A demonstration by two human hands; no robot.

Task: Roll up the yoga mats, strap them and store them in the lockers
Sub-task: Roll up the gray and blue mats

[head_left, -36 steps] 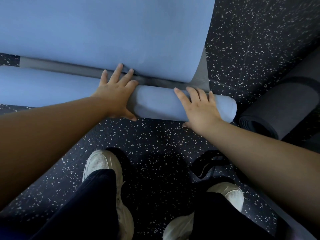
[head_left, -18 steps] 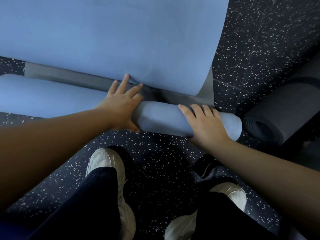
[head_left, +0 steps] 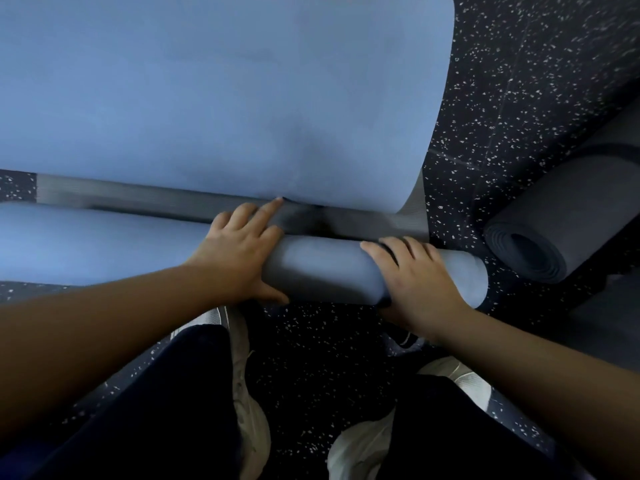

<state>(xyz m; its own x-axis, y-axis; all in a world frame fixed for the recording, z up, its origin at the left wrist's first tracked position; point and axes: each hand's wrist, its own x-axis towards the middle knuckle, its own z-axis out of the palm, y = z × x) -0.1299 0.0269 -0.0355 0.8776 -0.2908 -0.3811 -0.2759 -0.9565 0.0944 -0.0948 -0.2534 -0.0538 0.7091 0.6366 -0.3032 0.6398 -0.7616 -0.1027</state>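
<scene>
A blue yoga mat [head_left: 225, 98] lies on the floor, its near end wound into a roll [head_left: 329, 268] across the view. A strip of its grey underside [head_left: 138, 199] shows between the roll and the flat part. My left hand [head_left: 235, 254] presses on the middle of the roll with fingers spread, its index fingertip touching the edge of the flat sheet. Near the roll's right end, my right hand [head_left: 419, 278] has its fingers curved over the top and its thumb under the near side.
A dark grey mat [head_left: 561, 216] lies rolled on the speckled black floor [head_left: 519, 81] just right of the blue roll. My two white shoes [head_left: 249, 393] [head_left: 367, 441] stand close behind the roll. A black strap [head_left: 403, 337] lies by my right foot, mostly hidden by my wrist.
The roll has grown thicker and sits closer to my feet. My right fingers went from flat on top to curved round the roll.
</scene>
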